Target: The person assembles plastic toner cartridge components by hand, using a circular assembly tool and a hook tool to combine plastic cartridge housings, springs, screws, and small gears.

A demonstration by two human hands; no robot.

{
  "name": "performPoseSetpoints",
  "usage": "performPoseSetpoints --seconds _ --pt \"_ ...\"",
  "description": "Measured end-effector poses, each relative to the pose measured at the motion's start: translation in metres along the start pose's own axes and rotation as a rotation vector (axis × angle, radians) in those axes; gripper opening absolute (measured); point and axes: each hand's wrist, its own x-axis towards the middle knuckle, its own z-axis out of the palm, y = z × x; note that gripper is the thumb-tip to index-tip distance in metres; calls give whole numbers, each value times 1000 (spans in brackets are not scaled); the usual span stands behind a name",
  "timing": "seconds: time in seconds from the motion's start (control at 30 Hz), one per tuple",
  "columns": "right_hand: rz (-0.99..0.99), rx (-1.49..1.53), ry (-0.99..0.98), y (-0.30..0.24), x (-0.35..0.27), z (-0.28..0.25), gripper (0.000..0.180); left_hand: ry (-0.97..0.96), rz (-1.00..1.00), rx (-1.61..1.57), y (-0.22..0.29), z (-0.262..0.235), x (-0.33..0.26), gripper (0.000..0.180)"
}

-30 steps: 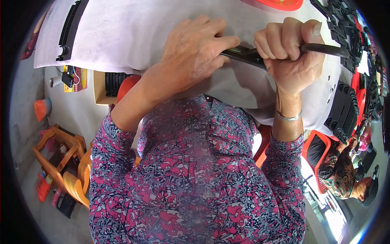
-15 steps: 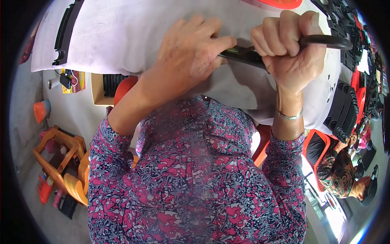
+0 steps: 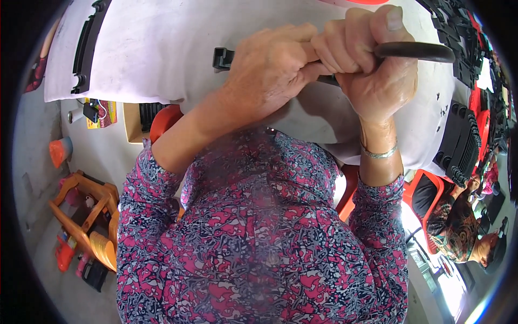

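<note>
My left hand (image 3: pixel 272 67) is closed round a long black plastic piece (image 3: pixel 222 58), whose squared, hollow end sticks out past the wrist side. Fingers cover most of its middle. Right beside it, my right hand (image 3: pixel 372 67) makes a fist round a tool with a dark, curved handle (image 3: pixel 418 52) that juts out to the right. The tool's working end is hidden by the hands. Knuckles of the two hands touch or nearly touch above the white-covered table (image 3: pixel 156 54).
A slim black strip (image 3: pixel 89 48) lies at the table's left. Black parts are heaped at the far right (image 3: pixel 458 43), with a stack of ribbed black parts (image 3: pixel 458 140) below. A red rim shows at the top. A wooden chair (image 3: pixel 89 210) stands left; another person (image 3: pixel 458 227) sits right.
My left hand has slid right, up against my right hand, and the black piece's left end now shows. My right hand has shifted slightly left and up with the tool.
</note>
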Motion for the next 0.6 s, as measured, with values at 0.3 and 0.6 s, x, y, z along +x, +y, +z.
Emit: performPoseSetpoints --seconds 0.3,0.6 --pt "-212 -338 -374 -3 17 -25 39 111 47 94 2 2 2 13" --pt "-235 -386 -456 -1 21 -34 24 160 94 135 -2 8 -2 14"
